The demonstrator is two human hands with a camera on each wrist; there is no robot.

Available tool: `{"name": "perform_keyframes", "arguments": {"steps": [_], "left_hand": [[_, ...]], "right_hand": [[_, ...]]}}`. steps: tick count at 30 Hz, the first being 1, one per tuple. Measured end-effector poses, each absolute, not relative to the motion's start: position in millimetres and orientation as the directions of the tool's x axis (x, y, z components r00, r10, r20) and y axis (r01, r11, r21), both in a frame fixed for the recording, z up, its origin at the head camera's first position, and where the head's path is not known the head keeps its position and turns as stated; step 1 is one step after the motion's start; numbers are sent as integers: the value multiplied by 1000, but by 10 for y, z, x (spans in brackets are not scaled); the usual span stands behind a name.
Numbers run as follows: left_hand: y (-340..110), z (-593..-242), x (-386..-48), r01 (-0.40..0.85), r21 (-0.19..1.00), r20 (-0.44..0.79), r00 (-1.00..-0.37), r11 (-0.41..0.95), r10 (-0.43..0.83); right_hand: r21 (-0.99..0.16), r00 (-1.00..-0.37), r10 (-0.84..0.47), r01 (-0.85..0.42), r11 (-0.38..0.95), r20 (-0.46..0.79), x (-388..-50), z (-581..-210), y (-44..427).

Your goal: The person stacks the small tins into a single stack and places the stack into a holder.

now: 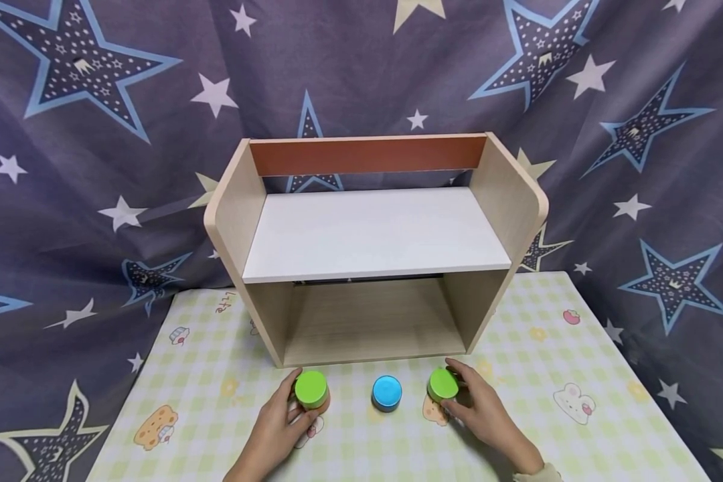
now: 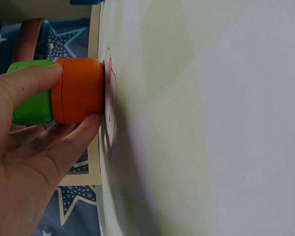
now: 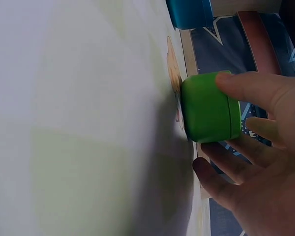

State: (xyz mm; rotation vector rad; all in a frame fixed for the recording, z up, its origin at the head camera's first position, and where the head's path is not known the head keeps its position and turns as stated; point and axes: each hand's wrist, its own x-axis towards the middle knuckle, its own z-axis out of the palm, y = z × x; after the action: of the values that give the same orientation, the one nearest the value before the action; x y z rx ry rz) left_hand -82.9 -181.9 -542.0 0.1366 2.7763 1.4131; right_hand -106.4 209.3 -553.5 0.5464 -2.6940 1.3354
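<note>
On the left of the tablecloth, a green lidded tub [image 1: 310, 388] sits on top of an orange tub [image 2: 82, 93], the two stacked upright. My left hand [image 1: 280, 420] grips this stack from the side, its thumb lying across the seam between them and its fingers behind. A single green tub [image 3: 206, 109] stands upright on the right. Around it, my right hand [image 1: 483, 407] has its thumb on the near side and fingers on the far side. Between the hands stands a blue tub [image 1: 387, 392], touched by neither.
Just behind the tubs stands a wooden two-level shelf [image 1: 376, 231] with a white upper board and a reddish-brown back rail [image 1: 367, 155]. The table wears a green checked cloth [image 1: 578, 361] with cartoon prints. A dark star-patterned curtain [image 1: 361, 73] hangs behind.
</note>
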Motion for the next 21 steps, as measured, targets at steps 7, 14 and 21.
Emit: {"name": "perform_keyframes", "arguments": {"steps": [7, 14, 21], "left_hand": [[-1822, -5424, -835, 56, 811, 10, -997, 582, 83], [-1828, -5447, -847, 17, 825, -29, -997, 566, 72], [-1834, -5469, -841, 34, 818, -9, -997, 574, 73]], "right_hand": [[-754, -938, -267, -337, 564, 219, -1066, -5528, 2085], [-737, -923, -279, -380, 559, 265, -1070, -5504, 2086], [-703, -900, -293, -435, 562, 322, -1067, -5445, 2070]]}}
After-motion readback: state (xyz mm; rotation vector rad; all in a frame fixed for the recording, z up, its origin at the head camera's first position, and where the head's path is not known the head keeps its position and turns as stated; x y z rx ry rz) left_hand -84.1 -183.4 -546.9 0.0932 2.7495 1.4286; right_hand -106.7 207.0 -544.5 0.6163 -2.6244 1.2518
